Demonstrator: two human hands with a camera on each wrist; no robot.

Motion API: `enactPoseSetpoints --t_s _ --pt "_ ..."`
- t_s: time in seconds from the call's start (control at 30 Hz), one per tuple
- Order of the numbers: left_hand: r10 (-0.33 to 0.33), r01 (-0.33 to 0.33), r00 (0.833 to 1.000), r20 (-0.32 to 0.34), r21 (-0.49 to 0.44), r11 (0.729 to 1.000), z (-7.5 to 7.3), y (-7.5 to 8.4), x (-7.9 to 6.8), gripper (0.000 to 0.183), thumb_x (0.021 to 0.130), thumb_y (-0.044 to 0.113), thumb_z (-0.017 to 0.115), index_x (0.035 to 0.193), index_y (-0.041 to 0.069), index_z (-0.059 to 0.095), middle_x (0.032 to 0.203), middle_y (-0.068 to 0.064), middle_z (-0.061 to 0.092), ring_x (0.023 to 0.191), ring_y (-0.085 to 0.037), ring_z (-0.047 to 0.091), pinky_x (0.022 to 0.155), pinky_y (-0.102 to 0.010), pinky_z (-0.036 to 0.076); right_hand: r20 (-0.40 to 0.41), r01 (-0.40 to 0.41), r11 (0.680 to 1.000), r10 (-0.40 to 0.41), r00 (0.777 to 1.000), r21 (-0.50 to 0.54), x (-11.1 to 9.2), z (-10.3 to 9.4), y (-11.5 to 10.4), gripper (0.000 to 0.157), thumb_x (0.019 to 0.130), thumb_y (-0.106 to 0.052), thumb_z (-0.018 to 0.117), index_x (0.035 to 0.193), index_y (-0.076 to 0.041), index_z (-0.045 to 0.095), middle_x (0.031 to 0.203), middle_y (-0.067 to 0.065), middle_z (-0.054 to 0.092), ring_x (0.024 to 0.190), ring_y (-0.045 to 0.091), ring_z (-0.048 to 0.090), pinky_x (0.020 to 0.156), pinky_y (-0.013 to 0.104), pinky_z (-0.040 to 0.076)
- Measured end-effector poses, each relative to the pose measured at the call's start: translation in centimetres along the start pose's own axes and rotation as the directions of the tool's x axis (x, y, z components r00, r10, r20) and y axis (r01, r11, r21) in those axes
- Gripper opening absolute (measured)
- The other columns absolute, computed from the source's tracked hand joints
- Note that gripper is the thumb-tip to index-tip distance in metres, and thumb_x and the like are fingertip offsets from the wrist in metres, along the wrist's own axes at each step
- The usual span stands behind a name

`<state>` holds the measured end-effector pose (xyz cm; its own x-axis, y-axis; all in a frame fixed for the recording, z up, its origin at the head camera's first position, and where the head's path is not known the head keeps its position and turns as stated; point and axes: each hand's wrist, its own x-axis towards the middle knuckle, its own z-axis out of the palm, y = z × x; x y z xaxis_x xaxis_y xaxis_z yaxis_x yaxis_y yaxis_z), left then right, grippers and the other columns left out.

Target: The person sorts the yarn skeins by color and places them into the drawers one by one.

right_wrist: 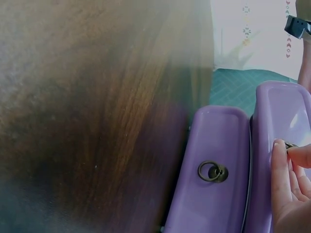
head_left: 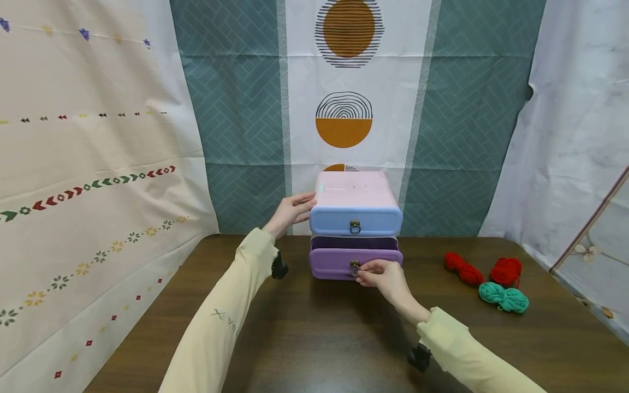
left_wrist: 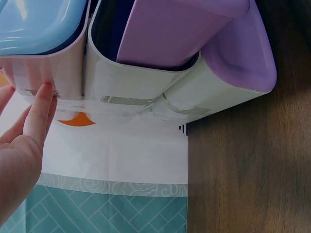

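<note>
A small drawer cabinet with a pink top [head_left: 351, 188] stands at the back of the table. Its blue top drawer [head_left: 329, 221] is closed, while the purple middle drawer [head_left: 326, 263] stands pulled out with a dark inside. With thumb and fingers, my right hand [head_left: 388, 279] pinches the ring pull [right_wrist: 290, 145] of that middle drawer. Below it is another purple drawer [right_wrist: 206, 204] with its own brass ring [right_wrist: 206, 171], hidden in the head view. My left hand [head_left: 290, 214] rests extended fingers [left_wrist: 38, 114] against the cabinet's pink left side.
On the right of the brown table [head_left: 314, 338] lie two red yarn skeins [head_left: 464, 269] and a teal yarn skein [head_left: 503, 297]. A patterned curtain [head_left: 245, 136] hangs right behind the cabinet. Printed cloths [head_left: 88, 218] line both sides.
</note>
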<state>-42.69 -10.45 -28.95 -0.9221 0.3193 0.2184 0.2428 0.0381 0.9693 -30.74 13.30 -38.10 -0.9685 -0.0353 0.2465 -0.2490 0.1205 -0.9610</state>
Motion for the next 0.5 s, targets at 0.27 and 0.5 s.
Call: enactPoseSetpoints --t_s 0.27,0.5 --pt "-0.010 0.010 1.000 0.006 -0.020 1.000 0.1 0.4 -0.2 0.047 0.088 0.020 0.062 0.132 0.008 0.048 0.127 -0.012 0.048 0.107 -0.021 0.052 0.082 -0.030 0.048 0.024 -0.016 1.000 0.016 1.000 0.015 -1.6 0.2 -2.2 0.009 0.079 0.012 0.062 0.085 0.020 0.059 0.077 0.025 0.063 0.071 0.037 0.063 0.066 0.042 0.053" --pt "-0.019 0.019 1.000 0.026 -0.009 1.000 0.4 2.1 -1.6 0.046 0.090 0.014 0.058 0.133 0.002 0.045 0.128 -0.016 0.046 0.109 -0.024 0.051 0.084 -0.032 0.047 0.032 0.004 1.000 -0.004 0.999 0.005 -2.7 0.6 -3.6 0.010 0.080 0.013 0.060 0.086 0.021 0.058 0.079 0.030 0.061 0.072 0.039 0.062 0.066 0.041 0.053"
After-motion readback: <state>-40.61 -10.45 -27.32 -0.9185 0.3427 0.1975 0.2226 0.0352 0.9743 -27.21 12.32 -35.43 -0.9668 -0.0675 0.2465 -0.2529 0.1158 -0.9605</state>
